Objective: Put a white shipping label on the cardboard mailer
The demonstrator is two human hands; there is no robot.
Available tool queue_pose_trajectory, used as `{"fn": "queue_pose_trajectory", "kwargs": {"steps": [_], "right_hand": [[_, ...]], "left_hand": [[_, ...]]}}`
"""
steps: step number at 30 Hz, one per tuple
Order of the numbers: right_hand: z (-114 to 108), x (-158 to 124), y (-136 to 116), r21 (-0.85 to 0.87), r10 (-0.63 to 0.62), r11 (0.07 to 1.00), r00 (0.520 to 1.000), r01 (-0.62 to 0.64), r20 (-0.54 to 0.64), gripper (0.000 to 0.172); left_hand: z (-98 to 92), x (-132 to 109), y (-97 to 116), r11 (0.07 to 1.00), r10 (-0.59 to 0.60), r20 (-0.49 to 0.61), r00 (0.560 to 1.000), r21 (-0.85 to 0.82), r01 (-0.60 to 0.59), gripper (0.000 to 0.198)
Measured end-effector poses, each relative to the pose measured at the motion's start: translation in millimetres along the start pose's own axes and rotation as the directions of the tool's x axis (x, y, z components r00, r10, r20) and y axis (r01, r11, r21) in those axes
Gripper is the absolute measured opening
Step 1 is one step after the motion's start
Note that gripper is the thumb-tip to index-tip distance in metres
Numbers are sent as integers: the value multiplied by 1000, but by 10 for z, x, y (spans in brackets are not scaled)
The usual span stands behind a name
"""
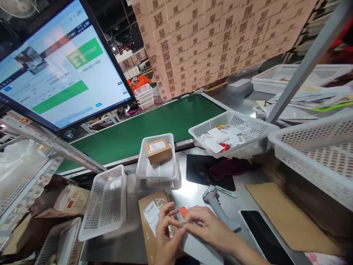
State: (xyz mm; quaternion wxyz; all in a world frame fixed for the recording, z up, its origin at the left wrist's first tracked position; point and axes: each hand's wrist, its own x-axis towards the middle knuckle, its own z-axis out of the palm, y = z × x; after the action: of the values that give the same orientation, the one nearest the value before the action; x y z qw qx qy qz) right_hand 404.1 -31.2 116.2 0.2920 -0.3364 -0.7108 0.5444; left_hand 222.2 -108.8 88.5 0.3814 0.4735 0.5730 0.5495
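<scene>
My left hand and my right hand meet low in the view, both pinching a small flat grey item with an orange bit behind it. Under my left hand lies a brown cardboard parcel with a white barcode label. A grey handheld scanner lies on the metal table just beyond my right hand.
A white basket holding a small brown box stands ahead, an empty white basket to its left. Another basket with papers sits right, beside a green conveyor belt. A monitor hangs upper left. A distant person in orange works behind.
</scene>
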Motion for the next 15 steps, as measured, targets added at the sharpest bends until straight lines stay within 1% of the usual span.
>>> {"fn": "queue_pose_trajectory", "kwargs": {"steps": [2, 4, 5, 6, 7, 8, 9, 11, 12, 13, 15], "right_hand": [[28, 2, 20, 19, 58, 998, 998, -57, -6, 42], [71, 3, 69, 22, 94, 995, 995, -93, -18, 46], [92, 4, 100, 32, 103, 994, 994, -102, -23, 47], [109, 5, 132, 46, 105, 994, 994, -103, -27, 50], [119, 8, 161, 54, 99, 994, 995, -98, -32, 53], [119, 10, 186, 55, 87, 995, 996, -85, -36, 55], [110, 13, 204, 51, 73, 996, 997, -71, -38, 57], [68, 17, 218, 27, 39, 999, 999, -38, -34, 58], [40, 17, 215, 12, 21, 1000, 1000, -21, -23, 58], [12, 16, 208, -5, 2, 1000, 1000, -2, -10, 58], [-33, 19, 188, -38, -34, 999, 999, 34, 11, 59]], "left_hand": [[-4, -37, -12, 993, 72, -73, 995, 103, -65, 35], [-2, -71, -29, 973, 142, -140, 980, 200, -113, 30], [0, -82, -40, 973, 150, -153, 977, 199, -118, 30], [2, -87, -54, 982, 135, -152, 979, 154, -112, 30], [2, -85, -69, 994, 101, -141, 985, 58, -93, 33], [0, -77, -83, 996, 51, -121, 991, -72, -60, 40], [-5, -63, -94, 975, -3, -89, 996, -221, -16, 51], [-27, -26, -97, 867, -90, -18, 996, -494, 70, 69], [-42, -7, -85, 800, -124, 16, 992, -590, 110, 71], [-58, 12, -63, 741, -154, 45, 987, -656, 145, 69], [-86, 39, 3, 662, -209, 82, 974, -721, 203, 70]]}}
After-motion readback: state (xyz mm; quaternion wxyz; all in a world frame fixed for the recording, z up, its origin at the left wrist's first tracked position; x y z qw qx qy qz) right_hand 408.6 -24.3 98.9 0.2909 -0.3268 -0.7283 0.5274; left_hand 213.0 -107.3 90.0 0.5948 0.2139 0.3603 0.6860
